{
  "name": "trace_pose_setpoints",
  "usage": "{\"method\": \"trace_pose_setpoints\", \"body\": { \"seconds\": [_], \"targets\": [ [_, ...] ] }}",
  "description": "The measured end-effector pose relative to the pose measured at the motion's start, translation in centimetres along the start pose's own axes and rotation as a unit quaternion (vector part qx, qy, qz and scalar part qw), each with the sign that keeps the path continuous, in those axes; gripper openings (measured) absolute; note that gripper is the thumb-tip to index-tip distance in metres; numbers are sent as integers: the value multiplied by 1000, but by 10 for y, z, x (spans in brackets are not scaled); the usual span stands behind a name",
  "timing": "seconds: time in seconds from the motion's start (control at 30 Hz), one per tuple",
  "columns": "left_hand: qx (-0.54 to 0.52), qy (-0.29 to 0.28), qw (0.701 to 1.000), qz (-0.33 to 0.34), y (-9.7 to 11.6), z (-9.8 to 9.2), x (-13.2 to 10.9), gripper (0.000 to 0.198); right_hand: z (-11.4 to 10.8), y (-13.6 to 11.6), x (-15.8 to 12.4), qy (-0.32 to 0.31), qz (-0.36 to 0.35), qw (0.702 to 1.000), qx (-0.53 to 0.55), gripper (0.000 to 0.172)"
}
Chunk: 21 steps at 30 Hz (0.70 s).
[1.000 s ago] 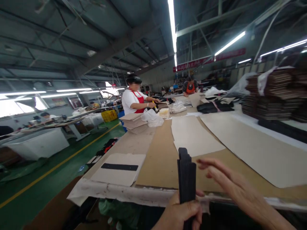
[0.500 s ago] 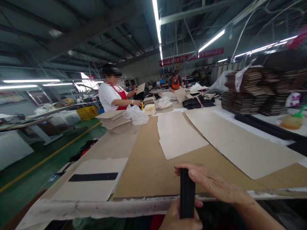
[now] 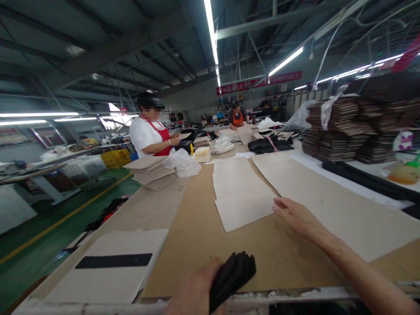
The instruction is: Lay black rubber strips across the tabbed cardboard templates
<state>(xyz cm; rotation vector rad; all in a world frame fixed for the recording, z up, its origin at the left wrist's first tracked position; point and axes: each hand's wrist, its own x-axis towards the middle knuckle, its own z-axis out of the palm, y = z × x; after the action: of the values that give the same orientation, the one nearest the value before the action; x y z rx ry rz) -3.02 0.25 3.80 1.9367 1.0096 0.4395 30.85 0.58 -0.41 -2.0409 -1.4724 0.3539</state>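
Note:
In the lower middle, my left hand (image 3: 197, 286) is closed around a bundle of black strips (image 3: 232, 275), whose free ends fan out to the upper right. My right hand (image 3: 297, 218) reaches over the table. Its fingers are drawn together at the right corner of the nearest beige cardboard sheet (image 3: 244, 212), and they cover that corner. This sheet overlaps others in a row leading away from me. At the near left, a black strip (image 3: 113, 261) lies flat across a stack of beige cardboard (image 3: 108, 284).
Larger beige sheets (image 3: 364, 218) lie to the right, beside a long black roll (image 3: 361, 179). Tall bundles of boards (image 3: 337, 131) stand behind them. A cardboard stack (image 3: 151, 173) and a white plastic bag (image 3: 183, 162) are at the left edge. Two co-workers stand farther back.
My right hand has left the black strips and moved forward to the cardboard sheet. The bundle in my left hand has tipped from upright to slanted, and its ends have spread.

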Motion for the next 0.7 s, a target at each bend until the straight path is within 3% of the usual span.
{"method": "trace_pose_setpoints", "body": {
  "seconds": [0.1, 0.17, 0.3, 0.4, 0.57, 0.7],
  "targets": [
    [266, 47, 962, -30, 9, -15, 27, 37, 4, 20, 33, 25, 1, 977, -214, 45],
    [341, 52, 938, -24, 9, -11, 50, 40, 12, 25, 43, 27, -6, 967, -254, 39],
    [365, 54, 930, -1, -6, 7, 91, 54, 31, 29, 48, 34, -15, 957, -286, 38],
    [391, 57, 918, -15, -17, 16, 109, 54, 39, 36, 51, 42, -16, 951, -307, 38],
    [424, 29, 905, -24, -24, 25, 118, 43, 47, 45, 58, 53, -16, 943, -327, 35],
    [416, 40, 908, -29, -28, 22, 113, 44, 45, 42, 50, 54, -38, 940, -335, 36]
  ]
}}
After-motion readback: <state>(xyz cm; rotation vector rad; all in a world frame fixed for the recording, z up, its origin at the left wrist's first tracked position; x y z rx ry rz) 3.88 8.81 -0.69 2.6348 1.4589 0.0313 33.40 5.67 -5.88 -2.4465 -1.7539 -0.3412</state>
